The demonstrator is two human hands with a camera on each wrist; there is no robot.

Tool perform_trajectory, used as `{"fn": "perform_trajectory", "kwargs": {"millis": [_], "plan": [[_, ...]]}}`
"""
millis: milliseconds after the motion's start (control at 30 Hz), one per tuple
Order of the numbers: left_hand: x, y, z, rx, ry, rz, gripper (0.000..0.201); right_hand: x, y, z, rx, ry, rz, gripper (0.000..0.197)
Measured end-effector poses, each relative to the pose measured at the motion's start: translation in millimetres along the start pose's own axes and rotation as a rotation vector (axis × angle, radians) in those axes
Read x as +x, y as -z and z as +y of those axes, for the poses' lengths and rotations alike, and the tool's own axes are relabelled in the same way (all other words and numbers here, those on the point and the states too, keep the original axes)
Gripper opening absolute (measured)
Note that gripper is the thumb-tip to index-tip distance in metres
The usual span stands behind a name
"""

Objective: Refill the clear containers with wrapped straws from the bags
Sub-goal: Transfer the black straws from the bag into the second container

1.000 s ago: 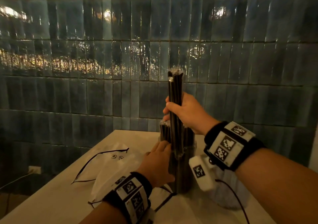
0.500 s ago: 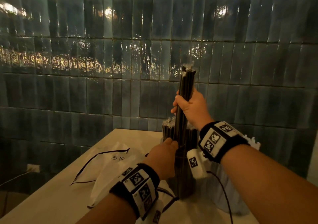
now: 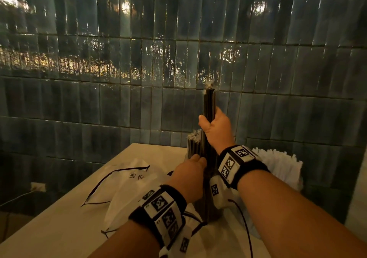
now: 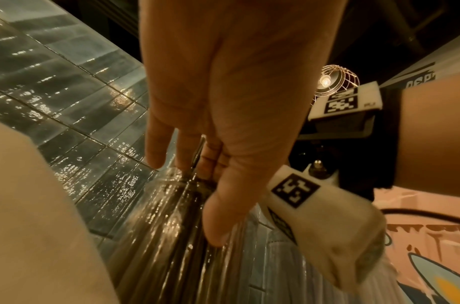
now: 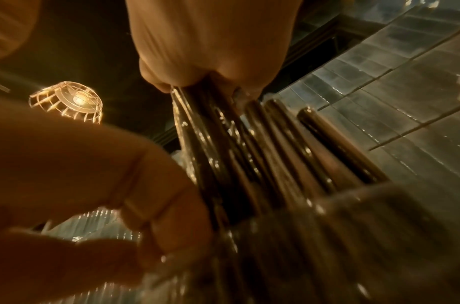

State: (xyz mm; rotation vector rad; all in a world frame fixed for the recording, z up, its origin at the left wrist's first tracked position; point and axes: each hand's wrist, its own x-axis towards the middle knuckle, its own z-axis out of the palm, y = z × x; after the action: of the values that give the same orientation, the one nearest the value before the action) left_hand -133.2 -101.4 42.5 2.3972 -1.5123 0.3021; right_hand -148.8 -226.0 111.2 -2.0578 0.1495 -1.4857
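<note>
My right hand (image 3: 209, 119) grips a bundle of black wrapped straws (image 3: 209, 101) and holds it nearly upright, its lower ends inside a tall clear container (image 3: 204, 208) that holds more black straws (image 3: 193, 144). My left hand (image 3: 193, 163) holds that container near its rim. In the left wrist view the left hand (image 4: 211, 176) has its thumb on the container's wall (image 4: 156, 236) and its fingers at the rim. The right wrist view shows the right hand (image 5: 197, 78) closed round the bundle (image 5: 211, 144), with other straws (image 5: 314, 144) standing beside it.
A second container of white wrapped straws (image 3: 282, 166) stands to the right, close to my right forearm. White bags with black drawstrings (image 3: 127, 180) lie on the pale table (image 3: 59, 232) to the left. A tiled wall (image 3: 139, 99) rises just behind the table.
My right hand has moved the bundle a little up and to the right, tilting it and then bringing it more upright. My left hand has stayed on the container.
</note>
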Motion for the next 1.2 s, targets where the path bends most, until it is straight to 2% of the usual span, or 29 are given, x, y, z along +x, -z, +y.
{"fn": "perform_trajectory", "kwargs": {"millis": [133,233,400,667,800,867,933,967,1067,1133,1200], "plan": [[0,0,-3,-0.011,-0.014,0.006,0.063,-9,-2,6,-0.197,-0.01,0.045,0.023],[1,0,-4,-0.015,-0.024,0.006,0.062,-14,-3,8,-0.375,-0.085,0.035,0.025],[2,-2,-8,-0.025,-0.057,0.037,0.061,-21,-6,13,-0.457,-0.153,0.009,0.026],[1,-2,-9,-0.048,-0.091,0.053,0.057,-44,-5,17,-0.696,-0.275,-0.138,0.056],[-1,-1,-9,-0.043,-0.092,0.037,0.055,-41,3,9,-0.668,-0.34,-0.211,0.073],[-1,0,-9,-0.05,-0.088,0.028,0.055,-37,11,2,-0.522,-0.261,-0.137,0.081],[-1,3,-9,-0.044,-0.069,0.005,0.06,-28,17,-8,-0.324,-0.076,-0.053,0.082],[-1,4,-9,-0.035,-0.061,-0.006,0.062,-21,18,-14,-0.29,0.02,-0.057,0.081],[0,8,-7,-0.016,-0.062,-0.021,0.06,8,19,-23,-0.479,0.183,-0.2,0.07],[1,10,-7,-0.01,-0.053,-0.027,0.058,22,19,-23,-0.611,0.167,-0.305,0.063],[1,10,-6,-0.007,-0.042,-0.033,0.059,26,19,-17,-0.667,0.146,-0.32,0.057]]}}
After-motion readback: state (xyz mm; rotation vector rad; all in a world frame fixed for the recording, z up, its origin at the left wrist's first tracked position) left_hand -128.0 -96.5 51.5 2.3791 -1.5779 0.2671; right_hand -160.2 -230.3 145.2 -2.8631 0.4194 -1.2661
